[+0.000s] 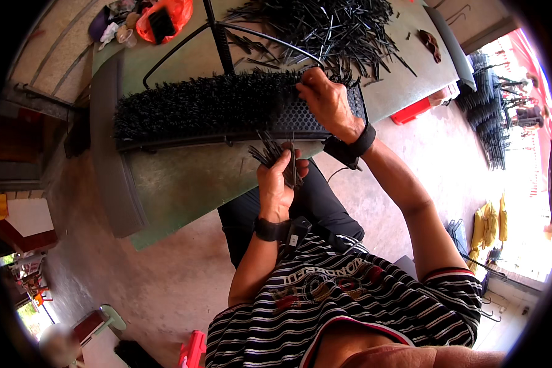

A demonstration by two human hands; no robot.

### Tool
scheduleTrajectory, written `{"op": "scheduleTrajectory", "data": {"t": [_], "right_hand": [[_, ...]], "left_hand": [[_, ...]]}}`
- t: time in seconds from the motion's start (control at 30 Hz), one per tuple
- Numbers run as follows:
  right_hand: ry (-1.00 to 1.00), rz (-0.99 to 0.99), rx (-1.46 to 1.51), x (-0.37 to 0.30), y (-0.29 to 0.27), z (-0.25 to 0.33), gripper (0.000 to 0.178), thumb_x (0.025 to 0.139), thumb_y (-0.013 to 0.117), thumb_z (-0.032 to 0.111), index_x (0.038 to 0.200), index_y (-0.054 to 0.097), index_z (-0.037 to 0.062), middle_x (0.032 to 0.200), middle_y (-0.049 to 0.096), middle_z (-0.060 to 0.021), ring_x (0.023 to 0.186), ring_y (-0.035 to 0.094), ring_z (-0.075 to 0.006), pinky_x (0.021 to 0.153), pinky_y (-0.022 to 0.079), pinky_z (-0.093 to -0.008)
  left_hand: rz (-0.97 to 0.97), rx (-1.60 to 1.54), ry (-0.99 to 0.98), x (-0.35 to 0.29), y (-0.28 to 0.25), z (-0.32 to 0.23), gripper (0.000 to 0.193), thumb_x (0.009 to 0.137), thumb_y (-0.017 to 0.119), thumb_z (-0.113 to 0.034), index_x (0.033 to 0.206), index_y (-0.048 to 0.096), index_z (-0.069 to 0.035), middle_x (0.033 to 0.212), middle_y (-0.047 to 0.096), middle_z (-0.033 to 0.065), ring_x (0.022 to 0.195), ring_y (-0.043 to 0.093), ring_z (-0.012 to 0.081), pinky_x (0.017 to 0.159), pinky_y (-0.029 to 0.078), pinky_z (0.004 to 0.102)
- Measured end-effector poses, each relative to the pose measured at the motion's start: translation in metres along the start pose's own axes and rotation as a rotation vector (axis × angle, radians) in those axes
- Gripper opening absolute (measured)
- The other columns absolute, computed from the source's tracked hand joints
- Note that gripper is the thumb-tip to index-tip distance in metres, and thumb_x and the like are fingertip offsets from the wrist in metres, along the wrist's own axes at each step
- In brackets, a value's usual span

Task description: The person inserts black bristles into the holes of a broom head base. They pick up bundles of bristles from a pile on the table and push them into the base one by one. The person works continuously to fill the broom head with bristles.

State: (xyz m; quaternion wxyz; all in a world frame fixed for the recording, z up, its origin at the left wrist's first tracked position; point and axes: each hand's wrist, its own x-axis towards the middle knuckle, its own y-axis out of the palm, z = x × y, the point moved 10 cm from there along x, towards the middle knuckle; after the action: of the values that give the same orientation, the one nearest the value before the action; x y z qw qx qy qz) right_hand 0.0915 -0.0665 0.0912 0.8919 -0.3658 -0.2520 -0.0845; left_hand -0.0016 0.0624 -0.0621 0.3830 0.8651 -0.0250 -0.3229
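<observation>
My left hand (277,184) is closed round a bunch of thin black strips (265,151) that fan out past the fingertips, just below the near edge of the panel. The black mesh panel (300,119) lies on the table, with round holes showing at its right part. Dense black tufts (190,104) cover its left and middle. Over the panel's right side, my right hand (326,101) has its fingertips pinched together; whatever they hold is hidden. A black metal frame (221,37) stands up from behind the panel.
A large heap of loose black strips (325,30) covers the back of the green table (178,202). At the back left sits an orange plastic bag (181,12) with a dark phone-like slab (161,26). A red container (411,111) is below the table's right edge; stacked black racks (487,116) stand farther right.
</observation>
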Motion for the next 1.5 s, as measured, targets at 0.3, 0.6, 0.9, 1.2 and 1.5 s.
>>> {"op": "scheduleTrajectory", "data": {"t": [0.3,0.6,0.9,1.2,1.5], "right_hand": [[0.159,0.244,-0.133,-0.016,0.013,0.004,0.033,0.075,0.070,0.032,0.068,0.065,0.0005,0.055,0.059,-0.0130,0.052,0.060,-0.0277,0.048,0.046,-0.0342],[0.748,0.424,0.612,-0.071,0.039,-0.032,0.024,0.086,0.064,0.021,0.079,0.063,-0.0014,0.059,0.057,-0.0012,0.048,0.053,-0.0065,0.045,0.041,-0.0196],[0.667,0.154,0.767,-0.074,0.035,-0.029,0.020,0.087,0.062,0.016,0.083,0.058,-0.0031,0.062,0.059,-0.0037,0.047,0.055,-0.0084,0.041,0.044,-0.0221],[0.803,0.112,0.835,-0.087,0.042,-0.039,0.020,0.092,0.054,0.020,0.090,0.056,0.0003,0.060,0.055,-0.0010,0.048,0.050,-0.0078,0.045,0.039,-0.0208],[0.837,0.286,0.917,-0.088,0.056,-0.025,0.022,0.093,0.053,0.021,0.093,0.058,-0.0002,0.063,0.053,0.0018,0.051,0.048,-0.0060,0.046,0.037,-0.0195]], "left_hand": [[-0.010,0.036,0.060,0.002,0.000,-0.004,0.018,0.088,0.056,-0.014,0.103,0.059,-0.004,0.090,0.064,0.0109,0.072,0.065,0.0244,0.061,0.054,0.0363],[-0.033,0.058,0.050,0.000,0.004,-0.005,0.022,0.088,0.056,-0.016,0.105,0.058,-0.002,0.090,0.065,0.0128,0.074,0.066,0.0255,0.060,0.054,0.0348],[-0.088,-0.049,0.148,0.000,-0.002,-0.015,0.015,0.088,0.055,-0.010,0.099,0.059,-0.001,0.085,0.064,0.0113,0.073,0.065,0.0232,0.061,0.056,0.0366],[-0.105,0.024,0.143,-0.002,-0.003,-0.015,0.014,0.088,0.057,-0.013,0.096,0.057,-0.002,0.084,0.063,0.0115,0.072,0.064,0.0243,0.060,0.055,0.0379],[-0.008,0.033,0.019,-0.002,0.008,-0.008,0.019,0.089,0.057,-0.015,0.102,0.060,-0.001,0.084,0.065,0.0116,0.072,0.066,0.0245,0.062,0.056,0.0381]]}}
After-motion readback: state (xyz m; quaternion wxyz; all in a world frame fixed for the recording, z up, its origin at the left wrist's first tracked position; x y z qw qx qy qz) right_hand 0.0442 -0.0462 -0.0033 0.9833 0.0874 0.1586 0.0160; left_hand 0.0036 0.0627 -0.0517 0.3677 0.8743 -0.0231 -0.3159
